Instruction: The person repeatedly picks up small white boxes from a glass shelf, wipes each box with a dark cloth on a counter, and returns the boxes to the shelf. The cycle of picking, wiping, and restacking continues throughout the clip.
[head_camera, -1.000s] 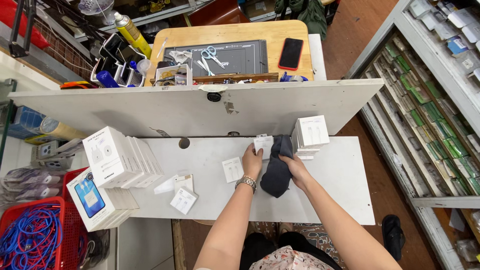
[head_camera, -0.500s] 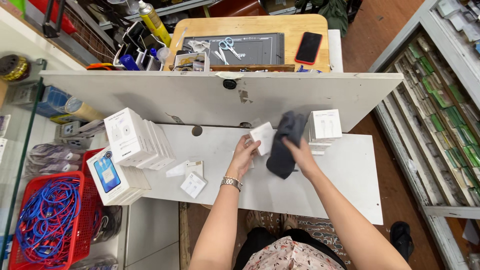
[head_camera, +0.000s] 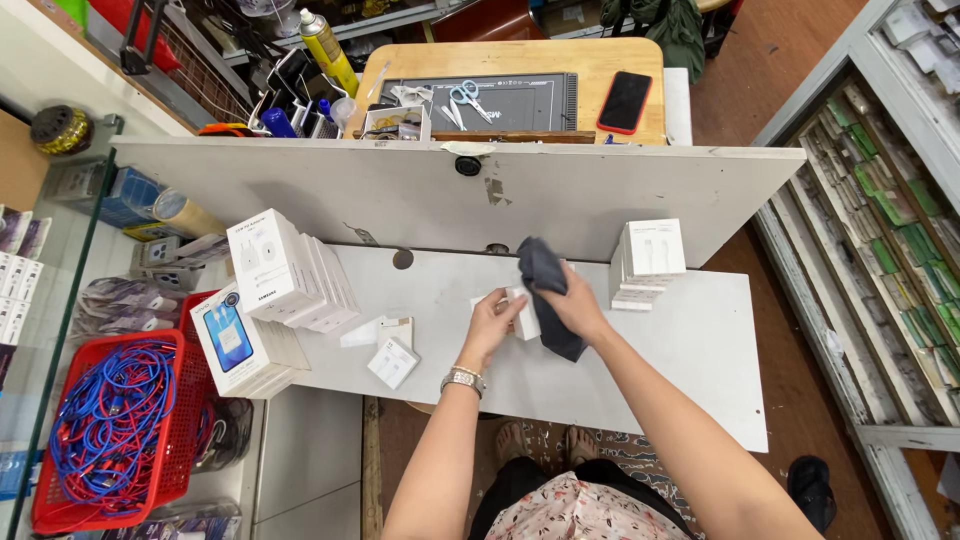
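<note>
My left hand (head_camera: 490, 325) pinches a small white box (head_camera: 523, 315) at its left edge, fingers curled round it, above the white shelf (head_camera: 680, 350). At three o'clock of it, my right hand (head_camera: 578, 308) grips a dark cloth (head_camera: 548, 290), fingers pressed together, cloth touching the box. At nine o'clock lie two flat white packets (head_camera: 392, 350). Farther, at two o'clock, stands a stack of white boxes (head_camera: 645, 262); at ten o'clock, a row of larger white boxes (head_camera: 285, 270).
</note>
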